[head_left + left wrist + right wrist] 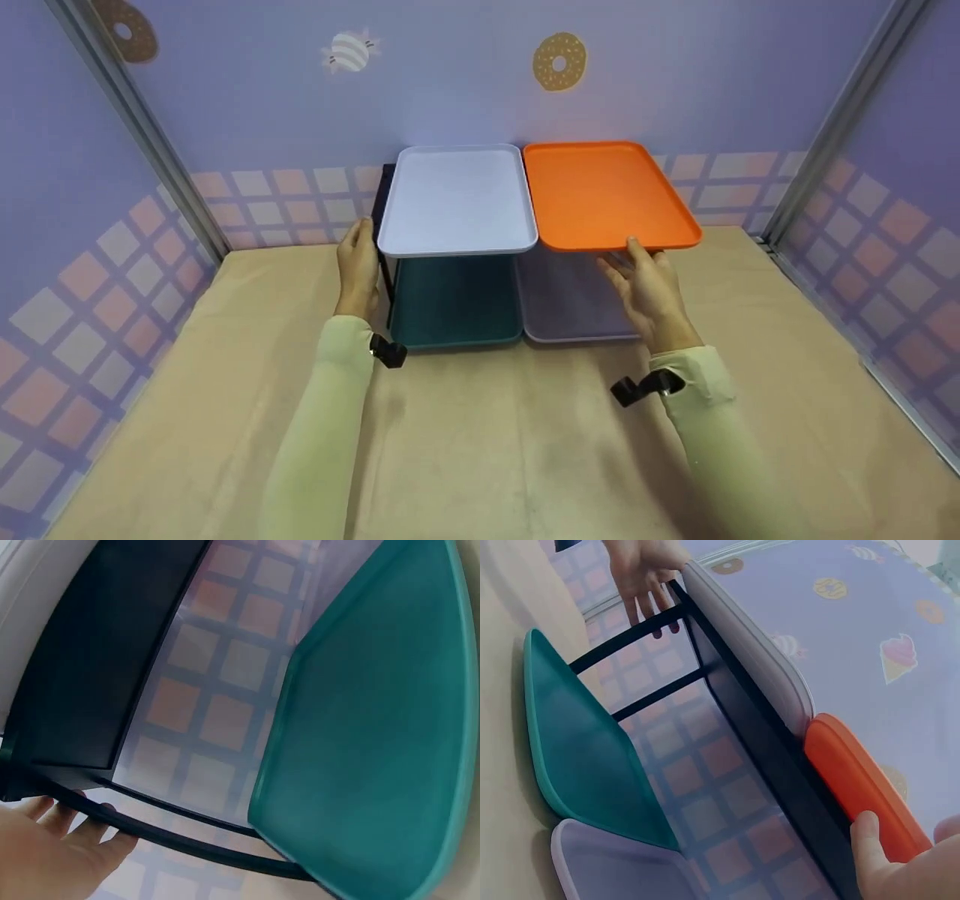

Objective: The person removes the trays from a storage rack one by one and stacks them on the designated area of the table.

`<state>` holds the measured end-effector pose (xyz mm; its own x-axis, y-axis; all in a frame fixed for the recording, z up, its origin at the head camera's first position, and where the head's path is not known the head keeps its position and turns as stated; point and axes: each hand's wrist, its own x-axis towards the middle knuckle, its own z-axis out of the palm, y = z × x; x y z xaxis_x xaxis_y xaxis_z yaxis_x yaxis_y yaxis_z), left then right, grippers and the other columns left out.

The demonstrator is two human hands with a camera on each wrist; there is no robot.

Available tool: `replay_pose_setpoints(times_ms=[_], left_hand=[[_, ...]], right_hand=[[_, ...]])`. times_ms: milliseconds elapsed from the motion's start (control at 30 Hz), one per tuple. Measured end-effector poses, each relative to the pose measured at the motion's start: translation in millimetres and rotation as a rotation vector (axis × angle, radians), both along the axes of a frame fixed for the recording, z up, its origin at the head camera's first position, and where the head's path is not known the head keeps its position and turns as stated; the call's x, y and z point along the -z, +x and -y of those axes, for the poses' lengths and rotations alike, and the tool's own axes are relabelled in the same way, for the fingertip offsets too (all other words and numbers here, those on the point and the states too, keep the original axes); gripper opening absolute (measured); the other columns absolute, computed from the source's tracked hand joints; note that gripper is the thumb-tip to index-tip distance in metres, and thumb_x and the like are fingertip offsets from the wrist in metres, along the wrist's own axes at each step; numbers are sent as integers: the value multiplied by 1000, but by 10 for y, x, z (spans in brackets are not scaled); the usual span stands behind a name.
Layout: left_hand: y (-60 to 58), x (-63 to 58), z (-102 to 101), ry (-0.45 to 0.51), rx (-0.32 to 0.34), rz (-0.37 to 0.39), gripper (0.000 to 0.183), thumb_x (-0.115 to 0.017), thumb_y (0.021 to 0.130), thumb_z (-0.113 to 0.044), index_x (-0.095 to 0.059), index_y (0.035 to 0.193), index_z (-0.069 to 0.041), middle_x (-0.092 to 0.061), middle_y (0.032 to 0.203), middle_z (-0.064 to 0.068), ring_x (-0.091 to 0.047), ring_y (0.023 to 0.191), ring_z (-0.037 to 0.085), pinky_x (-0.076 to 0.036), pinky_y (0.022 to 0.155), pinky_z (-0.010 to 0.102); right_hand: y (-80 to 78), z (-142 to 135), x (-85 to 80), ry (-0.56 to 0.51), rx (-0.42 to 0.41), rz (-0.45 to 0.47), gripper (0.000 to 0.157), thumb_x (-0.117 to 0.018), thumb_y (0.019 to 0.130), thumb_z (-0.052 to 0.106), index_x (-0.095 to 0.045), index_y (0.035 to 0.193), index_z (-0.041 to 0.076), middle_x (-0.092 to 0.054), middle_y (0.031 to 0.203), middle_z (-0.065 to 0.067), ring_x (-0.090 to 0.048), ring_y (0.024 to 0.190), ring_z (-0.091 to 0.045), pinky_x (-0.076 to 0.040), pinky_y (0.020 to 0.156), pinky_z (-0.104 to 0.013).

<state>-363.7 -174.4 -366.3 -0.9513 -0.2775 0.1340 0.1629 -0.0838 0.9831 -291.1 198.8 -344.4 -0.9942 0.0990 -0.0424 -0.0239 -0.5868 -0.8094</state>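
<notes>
A black two-level rack holds a pale white tray and an orange tray side by side on its upper level. Below them lie a teal tray and a greyish-purple tray. At the rack's left side, my left hand touches the black frame; the right wrist view shows its fingers extended. My right hand grips the front rim of the orange tray near its right corner, with digits above and below the edge.
The rack stands on a beige-covered table near the back wall. Purple side panels with pink and white squares flank it, and grey metal posts mark the corners.
</notes>
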Motion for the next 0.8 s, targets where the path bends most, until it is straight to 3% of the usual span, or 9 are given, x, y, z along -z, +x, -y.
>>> replay_pose_setpoints(times_ms=[233, 467, 800], left_hand=[[-8, 60, -28, -58, 4, 2, 56, -38, 112, -37, -32, 159, -8, -29, 167, 9, -23, 155, 21, -22, 124, 33], [-26, 119, -38, -140, -48, -53, 55, -37, 112, -36, -34, 157, -3, -32, 165, 13, -25, 155, 25, -23, 124, 34], [-58, 131, -28, -262, -88, -79, 53, -36, 113, -32, -38, 154, 1, -37, 161, 16, -31, 153, 28, -25, 123, 36]], right_hand=[[-14, -10, 28, -59, -5, -61, 51, -38, 111, 17, -20, 159, 11, -45, 141, -9, -42, 143, -32, -40, 114, -39], [-18, 26, 38, -125, 14, -106, 50, -35, 111, 12, -21, 160, 12, -37, 157, -15, -45, 141, -34, -44, 110, -41], [58, -47, 57, -90, 58, -163, 46, -36, 112, 14, -26, 155, 6, -48, 142, -16, -60, 117, -27, -48, 106, -40]])
